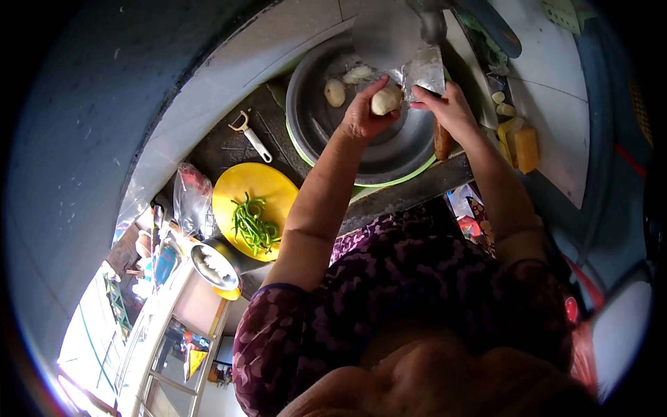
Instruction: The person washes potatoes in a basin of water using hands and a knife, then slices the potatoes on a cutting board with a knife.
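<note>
The left hand (pixel 368 117) has its fingers wrapped around a potato (pixel 386 101), over the grey basin (pixel 399 154), toward three o'clock from its middle. It is probably firm, light and slippery, best held by its sides. It looks pale, rounded, peeled. The right hand's (pixel 451 111) fingers grasp a metal blade (pixel 424 71).

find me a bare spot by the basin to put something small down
The dark counter bordered by the peeler, yellow plate and plastic bag looks bare, as does a strip between peeler and basin. Crowded: the basin's far half, with potatoes, knife, left hand and right hand.
</note>
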Demonstrator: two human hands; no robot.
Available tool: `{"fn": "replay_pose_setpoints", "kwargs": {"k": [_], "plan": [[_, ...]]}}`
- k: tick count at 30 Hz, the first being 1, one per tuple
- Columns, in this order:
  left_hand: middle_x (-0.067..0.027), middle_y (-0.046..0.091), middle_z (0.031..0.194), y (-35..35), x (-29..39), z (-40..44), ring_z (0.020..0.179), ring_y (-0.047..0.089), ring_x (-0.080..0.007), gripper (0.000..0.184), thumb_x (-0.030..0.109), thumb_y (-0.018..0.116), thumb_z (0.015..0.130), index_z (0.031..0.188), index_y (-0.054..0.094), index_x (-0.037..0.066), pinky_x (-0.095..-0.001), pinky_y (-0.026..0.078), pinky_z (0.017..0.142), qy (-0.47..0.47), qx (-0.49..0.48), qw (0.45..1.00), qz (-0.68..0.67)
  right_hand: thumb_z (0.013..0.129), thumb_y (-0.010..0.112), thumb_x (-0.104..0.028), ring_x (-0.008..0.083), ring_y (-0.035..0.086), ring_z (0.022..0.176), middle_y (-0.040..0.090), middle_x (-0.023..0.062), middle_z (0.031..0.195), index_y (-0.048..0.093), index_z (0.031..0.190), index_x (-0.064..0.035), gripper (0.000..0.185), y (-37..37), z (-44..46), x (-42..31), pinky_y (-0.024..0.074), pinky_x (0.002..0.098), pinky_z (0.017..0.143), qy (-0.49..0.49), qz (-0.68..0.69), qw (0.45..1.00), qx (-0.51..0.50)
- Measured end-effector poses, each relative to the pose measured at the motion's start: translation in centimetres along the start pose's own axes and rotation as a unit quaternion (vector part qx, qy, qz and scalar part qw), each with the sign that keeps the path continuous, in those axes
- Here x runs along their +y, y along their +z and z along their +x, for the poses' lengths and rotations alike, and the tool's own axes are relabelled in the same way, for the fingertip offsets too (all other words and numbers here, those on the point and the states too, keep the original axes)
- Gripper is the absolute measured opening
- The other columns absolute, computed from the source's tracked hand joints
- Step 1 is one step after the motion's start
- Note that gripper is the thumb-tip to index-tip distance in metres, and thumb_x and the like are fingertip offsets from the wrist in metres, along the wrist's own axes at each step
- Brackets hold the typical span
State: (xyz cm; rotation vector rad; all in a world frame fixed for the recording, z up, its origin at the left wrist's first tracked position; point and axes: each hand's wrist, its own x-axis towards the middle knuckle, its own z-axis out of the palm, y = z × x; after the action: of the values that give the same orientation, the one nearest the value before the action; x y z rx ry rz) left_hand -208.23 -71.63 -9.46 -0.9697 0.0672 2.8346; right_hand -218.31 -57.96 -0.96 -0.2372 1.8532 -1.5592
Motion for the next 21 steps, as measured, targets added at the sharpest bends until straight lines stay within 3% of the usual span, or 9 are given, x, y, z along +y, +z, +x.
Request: {"fn": "replay_pose_setpoints", "kwargs": {"k": [4,8,9,10,12,13,16,19,21], "plan": [[-0.0079,0.062,0.095,-1.0,0.6,0.7,0.081,0.058,-0.0212,0.028,0.03,0.055,0.095,0.11,0.057,0.006,-0.0344,0.048,0.067,-0.012,-0.065,0.997,-0.026,0.085,0.074,-0.022,0.0098,0.06,0.064,0.064,0.0057,0.076,0.064,0.096,0.0002,0.026,-1.4,-1.0,-2.4,0.0442,0.0218,0.051,0.093,-0.038,0.987,-0.126],[-0.0127,0.061,0.108,-0.5,0.4,1.2,0.094,0.059,-0.0236,0.035,0.028,0.043,0.098,0.121,0.053,0.004,-0.0383,0.05,0.08,0.038,-0.019,0.999,0.027,0.08,0.076,-0.039,0.0125,0.06,0.068,0.064,0.006,0.076,0.065,0.092,0.0004,0.043,0.0,-1.6,-2.9,0.0462,0.0266,0.059,0.086,-0.229,0.968,-0.054],[-0.0142,0.061,0.114,0.0,0.0,1.2,0.101,0.06,-0.0244,0.037,0.028,0.04,0.099,0.125,0.052,0.005,-0.0401,0.05,0.086,0.065,0.018,0.997,0.045,0.078,0.075,-0.046,0.0174,0.062,0.078,0.066,0.0079,0.085,0.065,0.097,0.0006,0.051,-0.6,-0.5,0.7,0.0477,0.0307,0.07,0.067,-0.368,0.927,-0.001],[-0.012,0.061,0.108,0.3,-0.5,1.1,0.094,0.06,-0.0222,0.034,0.027,0.041,0.098,0.12,0.054,0.004,-0.0378,0.05,0.082,0.104,0.007,0.992,0.071,0.079,0.075,-0.044,0.0203,0.062,0.086,0.066,0.0101,0.094,0.064,0.103,0.0013,0.052,-0.3,-0.6,0.5,0.0475,0.0332,0.077,0.006,-0.331,0.942,-0.06],[-0.0075,0.063,0.096,0.6,-1.4,0.9,0.081,0.061,-0.0177,0.029,0.024,0.044,0.097,0.111,0.059,0.004,-0.0333,0.051,0.072,0.18,-0.016,0.976,0.123,0.075,0.076,-0.048,0.0255,0.062,0.06,0.063,0.0168,0.067,0.062,0.083,0.0058,0.056,0.5,-0.4,1.0,0.0484,0.0374,0.057,-0.178,-0.329,0.927,-0.027],[-0.0063,0.062,0.094,0.4,-1.3,1.1,0.081,0.06,-0.0165,0.028,0.025,0.046,0.096,0.108,0.06,0.004,-0.032,0.051,0.068,0.21,-0.007,0.962,0.175,0.074,0.076,-0.048,0.0258,0.062,0.06,0.063,0.0169,0.067,0.062,0.083,0.0061,0.057,0.2,-0.1,1.1,0.048,0.0375,0.056,-0.149,-0.316,0.936,-0.035],[-0.0107,0.062,0.1,0.9,-1.0,-0.4,0.088,0.061,-0.0211,0.03,0.029,0.046,0.098,0.117,0.055,0.007,-0.036,0.052,0.073,0.149,0.065,0.953,0.255,0.073,0.077,-0.049,0.0264,0.06,0.057,0.061,0.0164,0.066,0.06,0.084,0.0085,0.061,-1.1,0.4,-0.1,0.0468,0.0366,0.053,-0.031,-0.365,0.93,-0.011],[-0.0082,0.058,0.088,0.6,-1.3,-0.2,0.073,0.055,-0.0195,0.027,0.032,0.051,0.096,0.107,0.057,0.007,-0.031,0.046,0.058,0.065,0.079,0.986,0.132,0.072,0.076,-0.054,0.025,0.06,0.063,0.06,0.0165,0.069,0.059,0.082,0.0089,0.066,-3.1,2.3,3.2,0.0474,0.0357,0.057,0.019,-0.303,0.952,-0.026],[-0.0072,0.057,0.083,0.0,-0.3,-0.8,0.068,0.052,-0.019,0.028,0.033,0.053,0.094,0.104,0.056,0.007,-0.0297,0.042,0.055,-0.007,-0.043,0.998,0.037,0.071,0.076,-0.056,0.024,0.06,0.066,0.06,0.0165,0.071,0.059,0.081,0.0083,0.068,-2.8,2.0,3.6,0.0476,0.0356,0.059,-0.009,-0.309,0.951,0.007]]}}
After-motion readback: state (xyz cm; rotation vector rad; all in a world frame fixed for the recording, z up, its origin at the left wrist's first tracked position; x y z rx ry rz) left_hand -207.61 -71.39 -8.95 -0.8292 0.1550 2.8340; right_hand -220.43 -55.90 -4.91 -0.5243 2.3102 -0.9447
